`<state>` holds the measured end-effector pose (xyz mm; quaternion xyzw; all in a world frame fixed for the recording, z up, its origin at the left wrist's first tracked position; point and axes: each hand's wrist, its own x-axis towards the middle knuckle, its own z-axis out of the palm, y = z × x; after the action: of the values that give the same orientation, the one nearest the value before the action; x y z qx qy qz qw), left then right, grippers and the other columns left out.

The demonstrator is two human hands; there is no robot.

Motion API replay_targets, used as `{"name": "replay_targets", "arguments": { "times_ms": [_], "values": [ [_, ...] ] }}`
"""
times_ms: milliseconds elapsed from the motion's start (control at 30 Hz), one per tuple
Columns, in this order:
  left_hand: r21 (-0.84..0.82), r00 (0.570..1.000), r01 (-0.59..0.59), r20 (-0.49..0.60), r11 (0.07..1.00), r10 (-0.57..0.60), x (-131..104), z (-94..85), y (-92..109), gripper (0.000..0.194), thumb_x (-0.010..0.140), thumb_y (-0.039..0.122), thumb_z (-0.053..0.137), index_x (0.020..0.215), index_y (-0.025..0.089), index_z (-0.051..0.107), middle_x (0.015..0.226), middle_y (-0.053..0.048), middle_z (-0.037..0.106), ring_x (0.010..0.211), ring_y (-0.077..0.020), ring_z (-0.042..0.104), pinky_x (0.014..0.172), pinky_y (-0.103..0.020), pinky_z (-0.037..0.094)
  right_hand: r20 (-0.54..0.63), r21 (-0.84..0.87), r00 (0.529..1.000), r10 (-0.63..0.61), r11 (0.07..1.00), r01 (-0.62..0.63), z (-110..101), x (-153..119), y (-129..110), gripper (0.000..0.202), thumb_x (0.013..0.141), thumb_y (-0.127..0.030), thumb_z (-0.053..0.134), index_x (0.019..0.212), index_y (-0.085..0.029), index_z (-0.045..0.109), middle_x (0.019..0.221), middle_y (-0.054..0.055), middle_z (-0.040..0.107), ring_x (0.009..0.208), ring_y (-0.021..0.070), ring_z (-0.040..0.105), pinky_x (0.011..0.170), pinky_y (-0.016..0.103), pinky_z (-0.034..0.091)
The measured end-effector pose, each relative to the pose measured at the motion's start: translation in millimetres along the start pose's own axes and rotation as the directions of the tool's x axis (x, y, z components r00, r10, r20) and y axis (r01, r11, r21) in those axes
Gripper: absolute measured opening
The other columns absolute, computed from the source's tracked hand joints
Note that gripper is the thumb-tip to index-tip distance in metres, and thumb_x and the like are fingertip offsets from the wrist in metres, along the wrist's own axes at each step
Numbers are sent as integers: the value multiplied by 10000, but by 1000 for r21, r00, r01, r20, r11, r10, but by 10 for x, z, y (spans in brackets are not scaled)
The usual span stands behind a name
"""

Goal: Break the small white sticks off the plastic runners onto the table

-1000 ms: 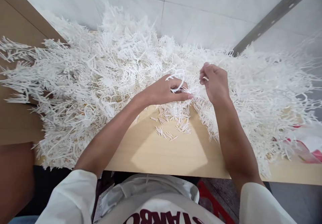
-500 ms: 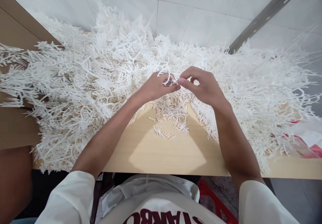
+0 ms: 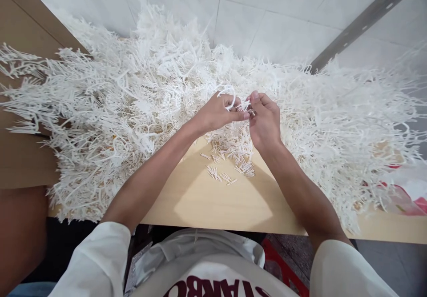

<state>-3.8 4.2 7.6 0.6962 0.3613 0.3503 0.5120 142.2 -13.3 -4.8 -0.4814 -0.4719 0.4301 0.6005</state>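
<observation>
White sprig (image 3: 232, 95) in left hand (image 3: 218, 113), right hand (image 3: 266, 120) beside its tips

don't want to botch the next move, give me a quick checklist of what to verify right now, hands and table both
1. White branched piece held in the left hand: ok, it curls over the fingers.
2. Right hand beside the left: ok, fingertips close together.
3. Right hand's grip on the piece: cannot tell, its fingers hide it.
4. Small shiny item at the right fingers identified: cannot tell, too small.
5. Tabletop free of loose bits: not ok, short white sticks lie there.
6. White pile close to both hands: ok.
</observation>
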Motion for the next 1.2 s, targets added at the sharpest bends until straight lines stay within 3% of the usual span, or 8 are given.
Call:
{"name": "replay_targets", "arguments": {
  "times_ms": [300,400,467,567,633,900,1067,1200],
  "values": [
    [127,993,5,116,992,-20,-22,-128,50,290,713,278,669,609,166,422,607,68,349,572,-42,304,628,-247,276,21,-74,1000,15,997,-14,34,3,192,345,809,-576,579,737,-248,503,771,-9,533,625,101,490,553,248,431],
    [166,957,-30,290,986,-20,-53,-121,86,336,693,345,700,584,163,440,592,62,384,564,-51,333,620,-250,294,-68,-127,997,-28,992,19,-159,171,189,387,847,-635,463,748,-262,492,740,-3,522,586,112,479,506,260,404],
    [184,953,-18,301,983,-39,-63,-100,87,355,694,402,705,590,163,463,603,52,423,568,-59,363,614,-251,304,-212,-95,972,-103,992,84,-350,305,102,429,857,-665,401,730,-263,484,742,-1,523,554,106,468,489,267,385],
    [160,990,60,114,985,-79,-52,-73,49,355,701,454,699,643,170,494,644,38,462,584,-66,396,604,-250,312,-56,-278,972,-229,938,205,-550,396,-119,381,851,-656,446,863,-302,589,885,22,615,697,139,580,558,296,428],
    [139,992,86,85,987,-98,-41,-67,18,363,683,459,722,664,172,500,662,34,469,595,-67,409,600,-248,321,73,-396,965,-252,881,260,-561,354,-267,350,827,-636,519,910,-316,633,945,18,651,766,156,610,596,306,441],
    [171,993,117,-37,978,-112,-29,-90,27,282,684,407,724,716,180,560,661,29,467,602,-66,402,579,-238,320,476,-602,877,-64,704,378,-324,55,-540,386,839,-593,540,774,-255,714,800,10,692,753,137,600,680,308,429],
    [165,997,83,-16,983,-81,-22,-89,32,238,698,365,707,667,171,573,653,27,461,599,-63,391,557,-229,292,547,-602,833,-84,652,461,-318,39,-563,294,797,-555,626,806,-273,707,872,19,680,781,153,587,699,325,429],
    [134,993,83,-94,988,-70,-21,-48,4,303,699,460,725,786,186,628,672,23,488,612,-71,426,576,-232,317,471,-548,873,-131,731,406,-302,72,-485,308,820,-568,588,794,-272,670,830,11,657,763,146,567,688,317,436]
  ]
}}
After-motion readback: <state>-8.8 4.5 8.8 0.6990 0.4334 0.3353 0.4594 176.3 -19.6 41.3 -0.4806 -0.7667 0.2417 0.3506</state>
